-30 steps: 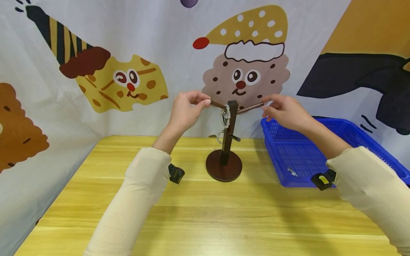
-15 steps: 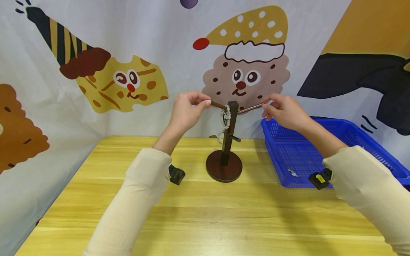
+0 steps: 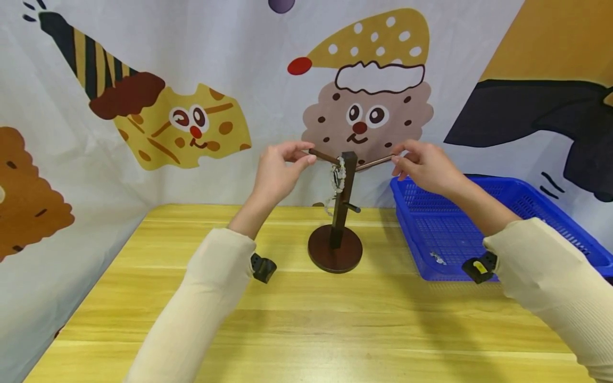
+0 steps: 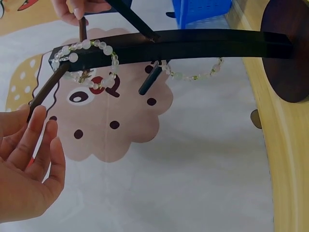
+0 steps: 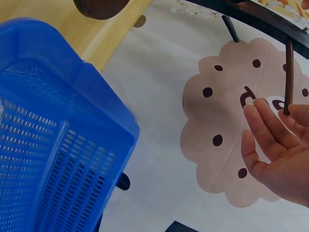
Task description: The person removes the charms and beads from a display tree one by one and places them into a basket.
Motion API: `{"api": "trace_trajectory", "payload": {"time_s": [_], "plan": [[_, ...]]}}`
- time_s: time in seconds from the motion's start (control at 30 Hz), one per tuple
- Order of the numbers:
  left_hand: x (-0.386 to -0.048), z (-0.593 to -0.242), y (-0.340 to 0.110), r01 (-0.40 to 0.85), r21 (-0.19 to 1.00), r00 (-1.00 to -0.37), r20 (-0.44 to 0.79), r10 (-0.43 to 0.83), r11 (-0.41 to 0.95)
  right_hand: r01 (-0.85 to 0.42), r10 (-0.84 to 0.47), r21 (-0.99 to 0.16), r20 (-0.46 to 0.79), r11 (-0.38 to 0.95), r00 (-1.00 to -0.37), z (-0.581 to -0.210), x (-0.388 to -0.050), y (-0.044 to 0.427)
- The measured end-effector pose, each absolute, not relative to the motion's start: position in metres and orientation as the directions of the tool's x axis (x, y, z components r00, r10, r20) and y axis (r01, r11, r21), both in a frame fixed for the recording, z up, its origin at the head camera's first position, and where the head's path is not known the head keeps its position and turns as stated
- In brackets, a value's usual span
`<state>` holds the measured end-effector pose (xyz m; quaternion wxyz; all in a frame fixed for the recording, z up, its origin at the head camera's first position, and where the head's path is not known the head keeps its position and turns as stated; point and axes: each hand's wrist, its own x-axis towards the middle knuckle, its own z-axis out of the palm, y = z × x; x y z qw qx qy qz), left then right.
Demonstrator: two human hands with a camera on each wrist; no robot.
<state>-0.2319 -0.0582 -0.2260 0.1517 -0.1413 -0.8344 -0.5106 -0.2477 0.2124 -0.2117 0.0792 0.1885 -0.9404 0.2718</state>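
A dark wooden jewelry stand (image 3: 341,213) stands upright on its round base (image 3: 335,258), pegs sticking out on both sides of the post. Pale beaded bracelets hang from it: the upper bracelet (image 4: 107,50) on the top left peg (image 4: 46,94), the lower bracelet (image 4: 195,77) on a lower peg. My left hand (image 3: 278,167) is at that top left peg, thumb and forefinger slightly parted around its end. With thumb and fingertips, my right hand (image 3: 423,165) pinches the end of the top right peg (image 5: 289,79).
A blue plastic basket (image 3: 407,239) sits to the right of the stand, with a small clear beaded item (image 3: 437,258) inside. The wooden table (image 3: 306,330) ends at a white cartoon-printed cloth (image 3: 273,106) behind.
My left forefinger and thumb have parted a little, so the tip of the left peg now shows between them. Earlier, my right hand shifted slightly inward along its peg. The stand stays put.
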Motion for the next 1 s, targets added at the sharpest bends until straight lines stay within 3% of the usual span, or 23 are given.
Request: {"api": "trace_trajectory", "payload": {"time_s": [0.53,1.0], "plan": [[-0.209,-0.260,-0.046,0.359,0.834,-0.933,0.307,0.189,0.420,-0.399,-0.315,-0.486,0.248,0.778,-0.916,-0.212,-0.248,0.213],[-0.188,-0.279,-0.017,0.460,0.791,-0.871,0.315,0.376,0.403,-0.404,-0.312,-0.482,0.262,0.777,-0.913,-0.214,-0.250,0.213]]}}
